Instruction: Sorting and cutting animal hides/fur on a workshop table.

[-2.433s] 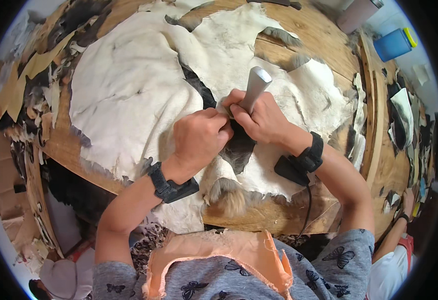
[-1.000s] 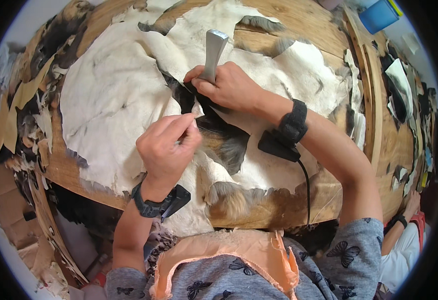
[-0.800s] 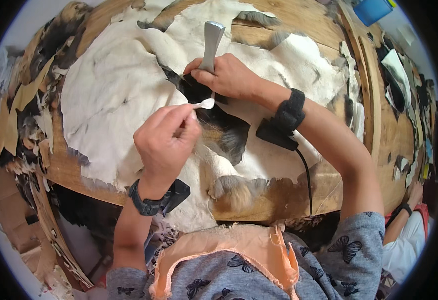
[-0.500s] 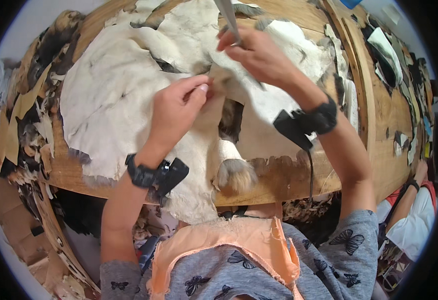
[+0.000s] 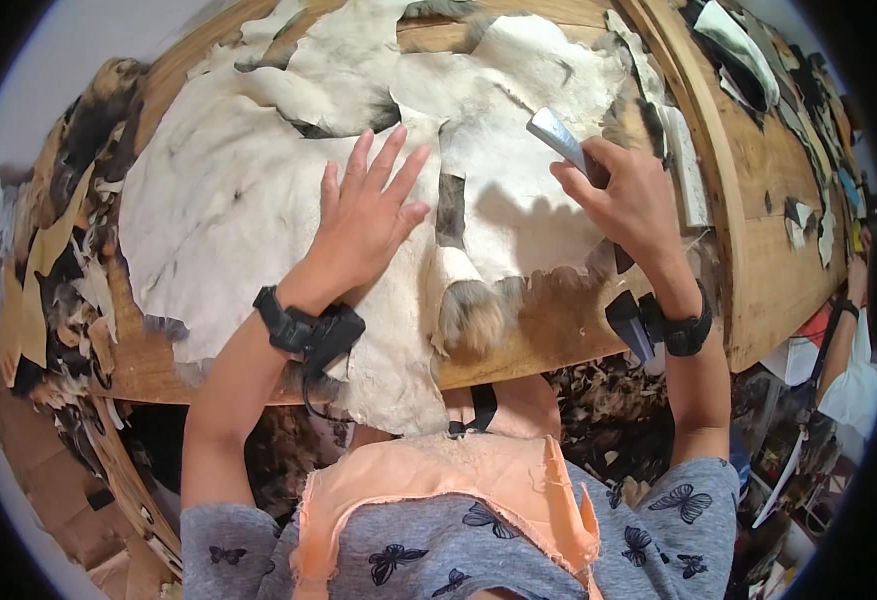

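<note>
Wooden table (image 5: 568, 330): bare wood shows along its front edge, right of the hide's flap.
Pale animal hide (image 5: 213, 210): spread skin side up under the left hand (image 5: 363, 220); one flap hangs over the front edge, between the arms.
Left hand: flat on the hide, fingers spread wide.
Right hand (image 5: 636, 205): fingers curled, above the hide's right side.
Silver-handled tool (image 5: 555, 133): held in the right hand, silver end poking out leftward.
</note>
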